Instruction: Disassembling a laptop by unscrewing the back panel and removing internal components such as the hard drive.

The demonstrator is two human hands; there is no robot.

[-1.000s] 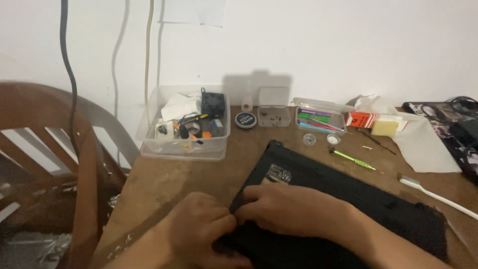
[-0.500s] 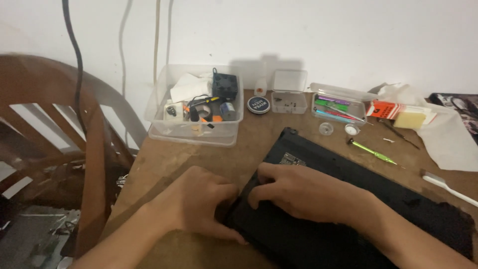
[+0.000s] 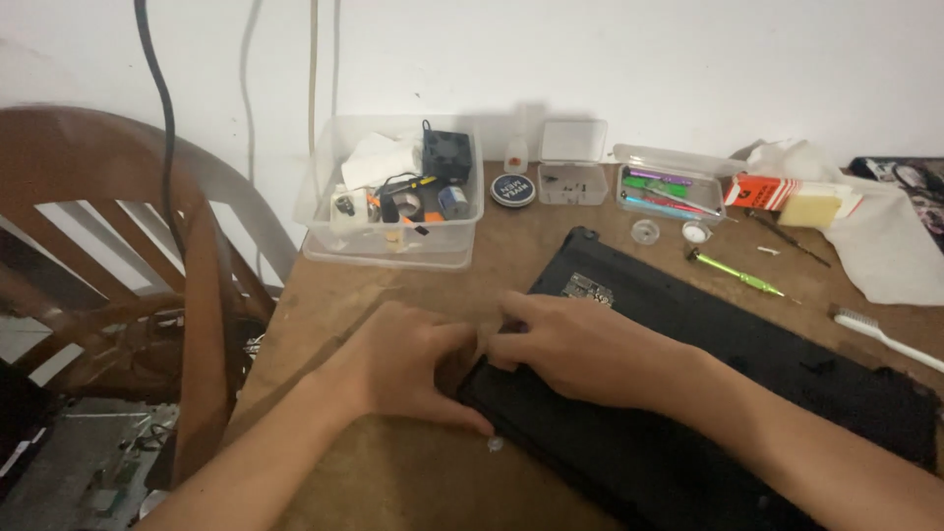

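Both hands are down at the near left corner of the black laptop base (image 3: 708,393), which lies upside down and slanted across the right half of the brown surface (image 3: 393,285), its far corner pointing toward the back edge. The left hand (image 3: 408,364) is pressed flat against the laptop's left edge, fingers curled tight, thumb stretched along the near corner. The right hand (image 3: 580,349) lies on top of the casing, fingers bunched and meeting the left hand's right at the rim; whether anything is pinched between them I cannot tell. A tiny pale round bit (image 3: 495,444) sits on the surface just beside the left thumb.

Along the back edge: a clear plastic tub (image 3: 393,246) of odd parts near the left corner, then a small round dark tin (image 3: 513,189), a small clear lidded box (image 3: 573,175), and a clear case (image 3: 669,192) of coloured tools. A green screwdriver (image 3: 737,273) lies just beyond the laptop's far edge. Toward the right edge, a white cloth (image 3: 885,246) and a white brush (image 3: 880,334). A wooden chair (image 3: 202,295) stands off the surface's left edge.
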